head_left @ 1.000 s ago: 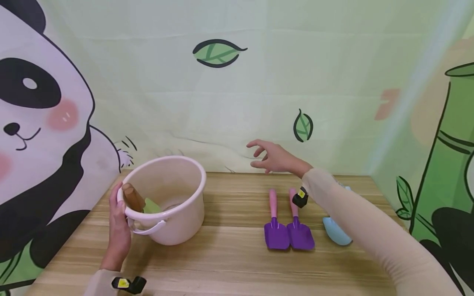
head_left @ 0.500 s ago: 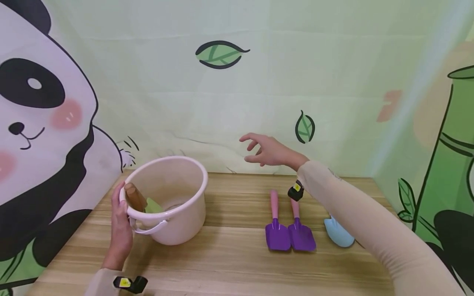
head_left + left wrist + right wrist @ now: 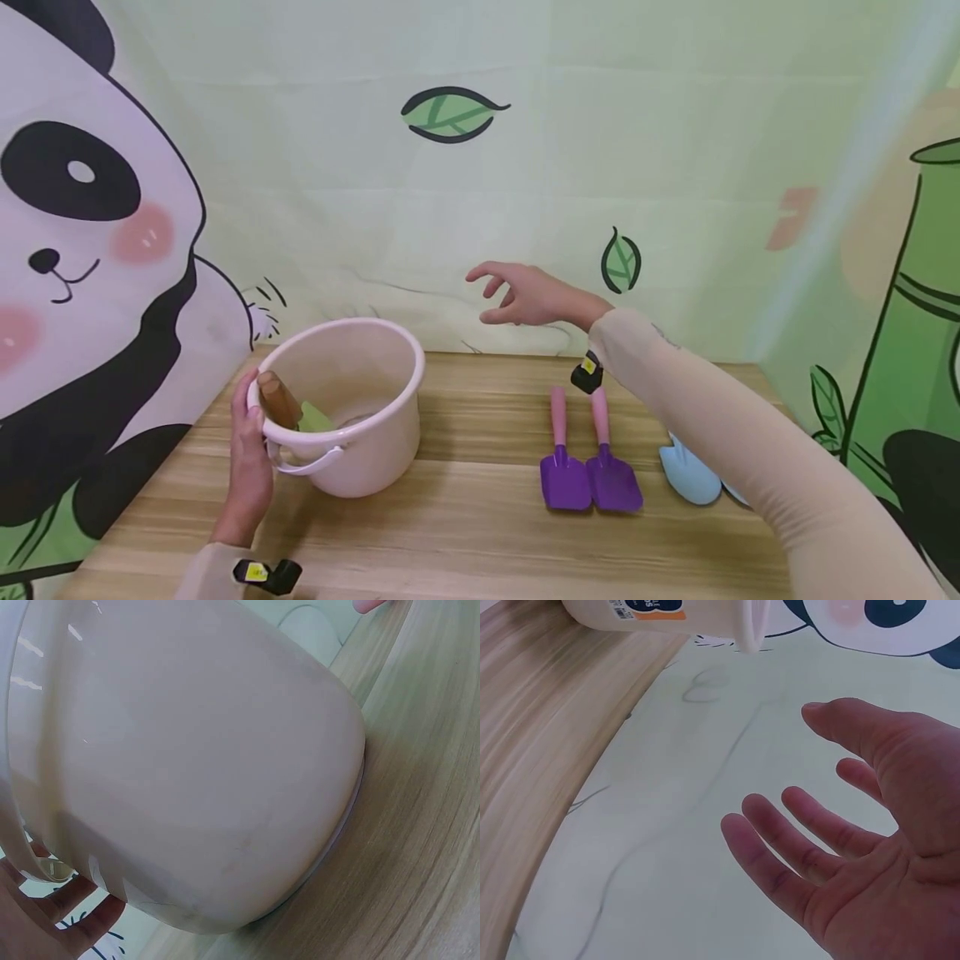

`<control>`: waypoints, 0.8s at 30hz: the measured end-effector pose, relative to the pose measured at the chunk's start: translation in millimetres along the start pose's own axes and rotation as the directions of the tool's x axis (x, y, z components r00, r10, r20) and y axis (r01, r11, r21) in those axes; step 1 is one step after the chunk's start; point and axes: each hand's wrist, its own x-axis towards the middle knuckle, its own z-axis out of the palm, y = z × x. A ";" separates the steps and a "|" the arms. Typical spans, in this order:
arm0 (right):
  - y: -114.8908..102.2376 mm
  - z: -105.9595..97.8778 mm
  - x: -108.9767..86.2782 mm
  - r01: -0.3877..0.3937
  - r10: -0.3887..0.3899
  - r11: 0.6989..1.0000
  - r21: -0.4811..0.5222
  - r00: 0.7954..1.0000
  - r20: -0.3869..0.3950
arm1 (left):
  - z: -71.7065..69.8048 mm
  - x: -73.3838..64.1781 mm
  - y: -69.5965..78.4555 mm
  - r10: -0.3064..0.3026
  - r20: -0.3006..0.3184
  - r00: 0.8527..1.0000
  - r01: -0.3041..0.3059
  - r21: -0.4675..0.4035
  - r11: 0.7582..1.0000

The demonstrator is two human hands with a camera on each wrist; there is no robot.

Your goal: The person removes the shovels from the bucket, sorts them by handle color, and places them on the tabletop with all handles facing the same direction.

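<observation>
Right hand (image 3: 528, 295) nearer the bucket rim (image 3: 417, 371) than before, free air between.

Pale green printed backdrop (image 3: 322, 192) behind a wood-grain table (image 3: 480, 546).
Far left of the head view: large black-and-white panda (image 3: 97, 317), pink-cheeked, cut off by the frame edge; part of it shows again at top right of the right wrist view. Upper middle: broad green leaf (image 3: 453, 115), lying sideways, heavy black outline. Lower and to its right: smaller leaf (image 3: 621, 261), tip upward. Right side: reddish mark (image 3: 792, 218), a slanting pale streak (image 3: 847, 183), then green bamboo (image 3: 911, 308) with a leafy sprig (image 3: 827, 404) beside it. Faint creases cross the cloth.
</observation>
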 end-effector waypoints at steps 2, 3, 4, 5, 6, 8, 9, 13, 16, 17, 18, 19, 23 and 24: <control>-2.9 -0.5 2.0 0.011 -0.011 1.000 -0.008 1.000 0.006 | 0.1 0.2 -0.3 0.000 0.001 1.000 0.000 0.007 1.000; -4.4 -0.6 3.0 0.015 -0.015 1.000 -0.013 1.000 0.009 | 0.1 0.5 -0.2 -0.001 0.001 1.000 0.001 0.010 1.000; -5.9 -0.6 4.0 0.021 -0.021 1.000 -0.019 1.000 0.011 | 0.0 0.8 0.0 -0.002 0.001 1.000 0.002 0.013 1.000; -7.5 -0.5 5.1 0.027 -0.026 0.999 -0.023 1.000 0.013 | -0.1 0.9 0.4 -0.002 0.000 1.000 0.002 0.014 1.000; -9.0 -0.4 6.0 0.032 -0.031 0.999 -0.027 0.999 0.015 | -0.1 0.9 0.6 -0.001 -0.002 1.000 0.001 0.016 1.000; -12.3 0.0 8.0 0.039 -0.039 0.999 -0.032 0.999 0.019 | -0.1 1.1 1.5 -0.001 0.000 1.000 0.001 0.017 1.000; -13.5 0.5 9.1 0.042 -0.042 0.999 -0.033 0.999 0.021 | 0.1 1.1 2.1 -0.001 0.002 1.000 0.001 0.020 1.000; -18.8 0.2 12.3 0.053 -0.052 0.998 -0.037 0.998 0.027 | 0.8 0.9 3.7 0.000 0.009 1.000 -0.001 0.017 1.000; -21.6 -0.2 14.3 0.058 -0.056 0.998 -0.040 0.998 0.035 | 1.1 0.7 3.7 0.000 0.008 1.000 0.000 0.006 1.000; -22.4 -0.3 14.8 0.058 -0.056 0.998 -0.039 0.998 0.038 | 1.2 0.5 3.5 0.000 0.008 1.000 0.000 0.003 1.000; -23.2 -0.3 15.5 0.059 -0.058 0.997 -0.039 0.997 0.041 | 1.2 0.3 3.5 -0.001 0.008 1.000 0.001 0.000 1.000; -24.0 -0.2 16.1 0.060 -0.059 0.997 -0.038 0.997 0.044 | 1.2 0.2 3.0 -0.001 0.005 1.000 0.001 -0.001 1.000; -28.2 -0.6 18.3 0.070 -0.068 0.997 -0.035 0.996 0.049 | 0.6 -0.1 2.0 -0.002 0.001 1.000 0.002 0.002 1.000; -29.2 -0.6 18.9 0.073 -0.071 0.997 -0.036 0.996 0.050 | 0.6 -0.2 1.9 -0.003 0.002 1.000 0.003 0.001 1.000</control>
